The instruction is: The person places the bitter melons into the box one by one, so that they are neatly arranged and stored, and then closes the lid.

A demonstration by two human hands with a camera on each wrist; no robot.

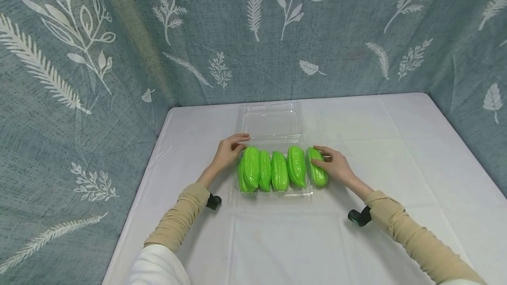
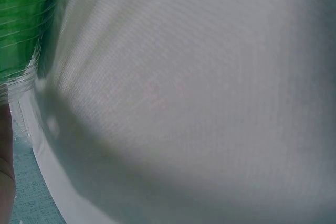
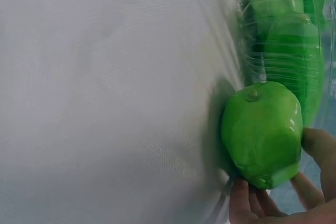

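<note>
A clear plastic clamshell box (image 1: 291,193) stands on the table with its lid (image 1: 271,120) folded back. Several bright green, long ridged fruits (image 1: 280,173) lie side by side in it. My right hand (image 1: 334,164) grips another green ridged fruit (image 1: 318,175) by its far part, thumb on one side and fingers on the other; it is just outside the box's right wall, its rounded end facing the right wrist view (image 3: 262,135). At the box's back left corner, my left hand (image 1: 227,151) rests with fingers extended along the edge, close to the leftmost fruit.
A white cloth (image 1: 273,241) covers the table. Blue-grey leaf-patterned curtains (image 1: 237,56) hang behind it and at both sides. Dark wrist devices (image 1: 359,217) sit below both forearms, just above the cloth.
</note>
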